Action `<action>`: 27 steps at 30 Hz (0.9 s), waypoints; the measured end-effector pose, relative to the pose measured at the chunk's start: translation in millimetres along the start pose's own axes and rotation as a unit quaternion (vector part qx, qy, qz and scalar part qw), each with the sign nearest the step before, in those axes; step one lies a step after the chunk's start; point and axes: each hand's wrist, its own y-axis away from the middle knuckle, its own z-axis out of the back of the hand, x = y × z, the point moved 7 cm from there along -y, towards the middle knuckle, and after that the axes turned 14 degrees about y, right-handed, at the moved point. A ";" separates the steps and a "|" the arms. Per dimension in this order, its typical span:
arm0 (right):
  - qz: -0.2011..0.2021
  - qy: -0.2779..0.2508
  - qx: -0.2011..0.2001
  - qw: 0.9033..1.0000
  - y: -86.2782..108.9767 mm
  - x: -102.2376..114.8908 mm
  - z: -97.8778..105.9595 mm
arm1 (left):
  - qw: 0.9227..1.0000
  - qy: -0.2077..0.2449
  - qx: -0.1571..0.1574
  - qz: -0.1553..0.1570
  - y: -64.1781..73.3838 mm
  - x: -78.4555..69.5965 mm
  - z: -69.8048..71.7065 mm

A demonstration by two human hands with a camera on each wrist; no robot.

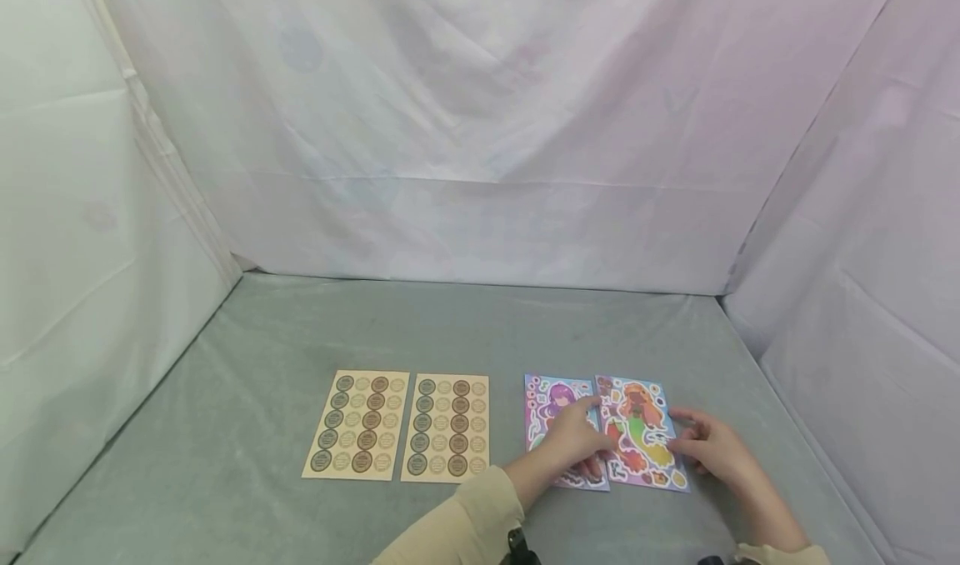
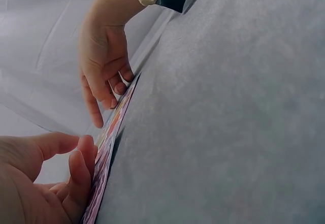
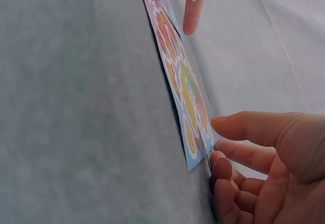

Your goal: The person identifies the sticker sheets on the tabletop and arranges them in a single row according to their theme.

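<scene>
Two colourful sticker sheets lie side by side at the right of the table. The left one (image 1: 540, 390) shows a purple-haired figure, partly hidden by my left hand (image 1: 573, 440). On the right one (image 1: 645, 432) is an orange-haired mermaid with a green and yellow tail. My left hand's fingers are spread over where the sheets adjoin, fingertips at the right sheet's left edge. At that sheet's right edge is my right hand (image 1: 712, 448), thumb and forefinger apart. In the right wrist view, its fingertips (image 3: 219, 125) are right beside the sheet's corner (image 3: 195, 158).
Two tan sheets of round label stickers, one (image 1: 354, 427) left of the other (image 1: 447, 427), lie flat at the centre-left. Grey cloth covers the table (image 1: 450, 323). White fabric walls (image 1: 450, 132) enclose its back and sides.
</scene>
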 end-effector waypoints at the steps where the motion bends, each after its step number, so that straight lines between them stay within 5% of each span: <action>1: -0.001 -0.001 0.001 1.000 0.2 0.6 0.1 | 1.000 0.007 0.001 0.002 0.5 -0.5 0.4; 8: 0.007 0.008 0.008 1.000 2.3 7.3 3.4 | 0.999 0.036 0.010 0.008 0.6 -4.1 4.1; 27: 0.079 0.088 -0.046 0.992 -1.8 45.0 21.0 | 0.998 -0.007 0.027 -0.055 -5.2 -31.9 31.8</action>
